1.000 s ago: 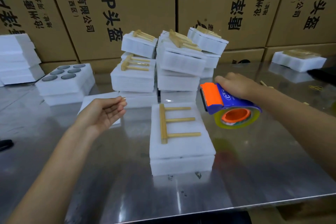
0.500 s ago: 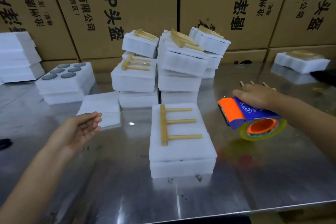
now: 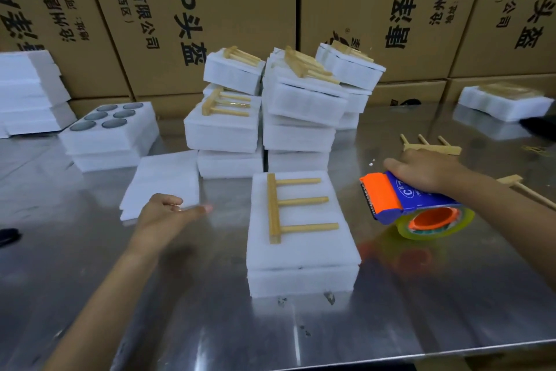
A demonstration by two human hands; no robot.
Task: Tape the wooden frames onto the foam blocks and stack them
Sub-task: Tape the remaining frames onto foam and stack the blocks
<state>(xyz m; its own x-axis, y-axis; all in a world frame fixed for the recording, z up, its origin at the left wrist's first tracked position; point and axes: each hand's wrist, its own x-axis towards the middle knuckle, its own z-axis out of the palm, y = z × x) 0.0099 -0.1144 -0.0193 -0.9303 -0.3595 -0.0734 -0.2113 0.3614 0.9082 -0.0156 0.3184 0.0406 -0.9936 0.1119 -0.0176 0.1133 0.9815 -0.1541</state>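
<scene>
Where the steel worktop (image 3: 90, 295) meets the left border, a stack of plain foam slabs (image 3: 28, 93) is cut off by the picture's edge, and a dark object (image 3: 9, 235) nearer the viewer is too cropped to name. Just right of the slabs sits a foam tray with round holes (image 3: 111, 127), and a thin foam sheet (image 3: 164, 181) lies flat in front of it. The left hand (image 3: 168, 215) hovers over the near corner of that sheet, fingers relaxed and grasping nothing; bare steel stretches from it down to the front edge.

At centre, a wooden frame (image 3: 288, 208), one pale bar with three rods pointing right, lies flat on top of a white foam block (image 3: 301, 253), which itself rests on a second block. Open steel borders this pair on the left, right and near sides. Behind it, touching or nearly so, rise uneven stacks of finished blocks (image 3: 264, 118), some tilted, each topped by a frame; their rear rows hide one another.

To the right, the right hand (image 3: 427, 172) grips a blue and orange tape dispenser (image 3: 403, 199) from above, its clear tape roll (image 3: 436, 223) resting on or just above the steel, apart from the block. Beyond the hand lie a loose frame (image 3: 430, 146) and another (image 3: 523, 190) partly hidden by the forearm. One more foam block (image 3: 505, 101) sits far right, blurred, before the cardboard cartons (image 3: 210, 9).
</scene>
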